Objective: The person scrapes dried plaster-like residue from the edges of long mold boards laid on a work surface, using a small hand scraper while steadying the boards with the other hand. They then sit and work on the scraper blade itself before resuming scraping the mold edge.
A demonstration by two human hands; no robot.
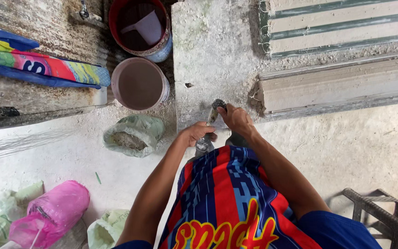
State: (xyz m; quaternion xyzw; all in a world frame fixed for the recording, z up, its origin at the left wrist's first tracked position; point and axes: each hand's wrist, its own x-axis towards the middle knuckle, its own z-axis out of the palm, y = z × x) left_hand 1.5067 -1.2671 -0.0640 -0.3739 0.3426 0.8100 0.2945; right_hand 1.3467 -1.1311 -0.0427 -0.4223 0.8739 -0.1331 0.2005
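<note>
Here your two hands meet on one tool (211, 121), a slim grey thing caked in cement, which stands against the near edge of the pale concrete slab (208, 55), just ahead of your striped red and blue shirt (226, 193). Your right hand (237, 119) is closed over its upper end, where a dark rounded tip pokes out past the fingers and touches the slab. Your left hand (198, 133) is wrapped round the lower part, just below and to the left of the right, so the hands sit close together, both clamped on the tool.

Both forearms come up from the bottom of the view and converge at the slab's edge: the left one runs long and nearly straight, the right one is bent at the elbow and angles in from the right. The wrists are low, knuckles turned up toward the camera.

Most of the tool is covered by your fingers, so its kind is hard to make out, and its lower end disappears behind the shirt.

To the left stand a bucket of brown water (139, 85), a red-rimmed bucket (160, 44) with a pale scoop (146, 27) in it, and an open green sack of powder (132, 136) on the floor. A pink bag (51, 212) lies near the lower left corner, and a wicker stool (383, 212) is cut off at the lower right.
</note>
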